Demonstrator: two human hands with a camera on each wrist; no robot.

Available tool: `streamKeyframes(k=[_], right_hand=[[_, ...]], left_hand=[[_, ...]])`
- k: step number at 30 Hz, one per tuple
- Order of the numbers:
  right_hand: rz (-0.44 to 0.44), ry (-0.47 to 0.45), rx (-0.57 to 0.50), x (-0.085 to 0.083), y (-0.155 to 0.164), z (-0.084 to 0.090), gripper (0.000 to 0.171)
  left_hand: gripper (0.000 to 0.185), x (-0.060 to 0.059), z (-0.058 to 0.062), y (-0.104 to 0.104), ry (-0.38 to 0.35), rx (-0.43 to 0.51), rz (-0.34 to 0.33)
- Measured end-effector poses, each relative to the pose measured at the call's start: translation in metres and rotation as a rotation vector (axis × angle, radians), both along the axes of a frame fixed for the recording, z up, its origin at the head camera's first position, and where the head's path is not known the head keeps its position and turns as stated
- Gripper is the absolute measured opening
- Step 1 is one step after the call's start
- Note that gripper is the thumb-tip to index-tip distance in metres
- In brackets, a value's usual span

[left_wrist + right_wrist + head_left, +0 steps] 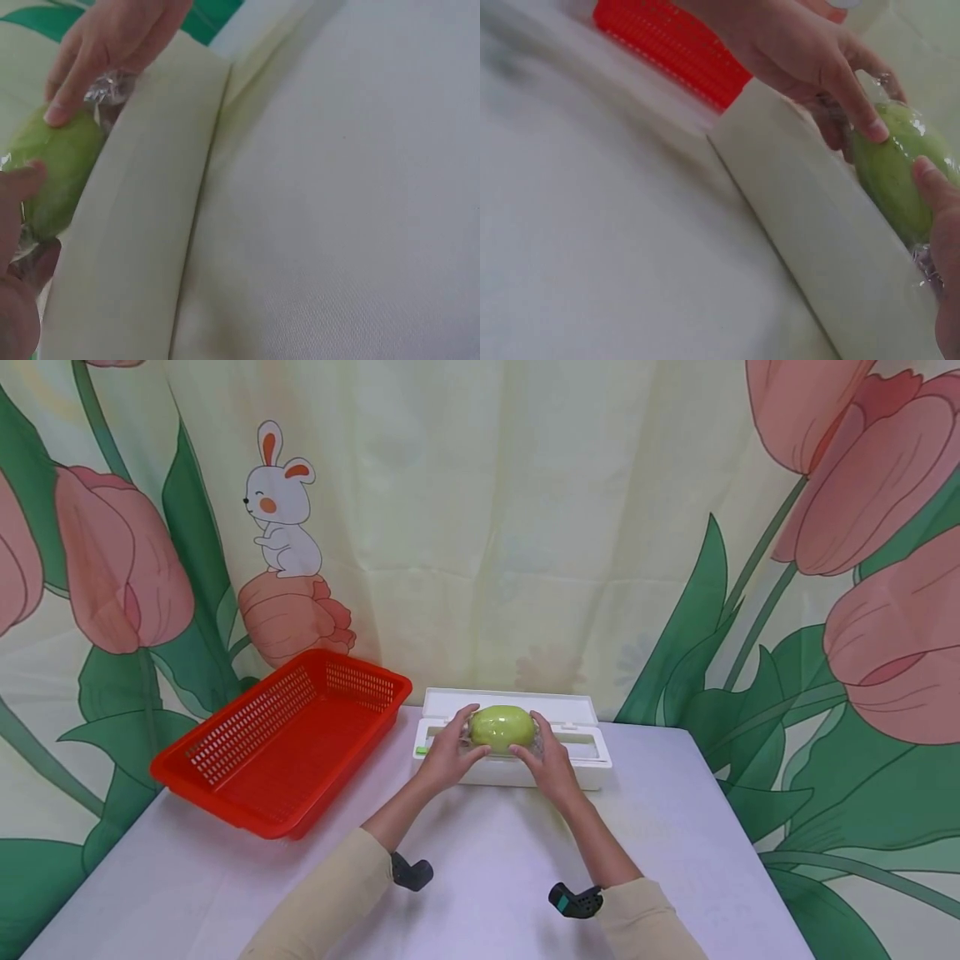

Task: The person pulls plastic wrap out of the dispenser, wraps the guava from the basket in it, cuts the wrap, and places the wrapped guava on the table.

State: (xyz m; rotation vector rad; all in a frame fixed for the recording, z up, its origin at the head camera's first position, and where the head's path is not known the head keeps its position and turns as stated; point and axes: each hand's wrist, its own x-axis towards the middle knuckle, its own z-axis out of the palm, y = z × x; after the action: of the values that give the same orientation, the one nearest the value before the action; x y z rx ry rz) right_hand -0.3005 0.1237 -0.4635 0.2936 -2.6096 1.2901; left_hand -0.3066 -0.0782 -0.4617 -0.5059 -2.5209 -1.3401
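Left hand and right hand cup the green oval fruit, already film-wrapped, atop the white plastic wrap dispenser box; red plastic mesh basket beside it holds nothing.

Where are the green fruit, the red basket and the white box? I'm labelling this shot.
green fruit [501, 727], head view, middle of its wrapped top.
red basket [225, 742], head view, its near perforated side wall.
white box [588, 768], head view, its front right corner.
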Motion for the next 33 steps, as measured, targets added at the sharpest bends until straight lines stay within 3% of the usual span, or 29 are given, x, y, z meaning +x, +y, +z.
streamKeyframes(k=[33], right_hand=[[-0.040,0.036,0.015,0.017,-0.004,0.038,0.071]], left_hand=[[0.066,0.015,0.030,-0.001,0.099,0.070,-0.021]])
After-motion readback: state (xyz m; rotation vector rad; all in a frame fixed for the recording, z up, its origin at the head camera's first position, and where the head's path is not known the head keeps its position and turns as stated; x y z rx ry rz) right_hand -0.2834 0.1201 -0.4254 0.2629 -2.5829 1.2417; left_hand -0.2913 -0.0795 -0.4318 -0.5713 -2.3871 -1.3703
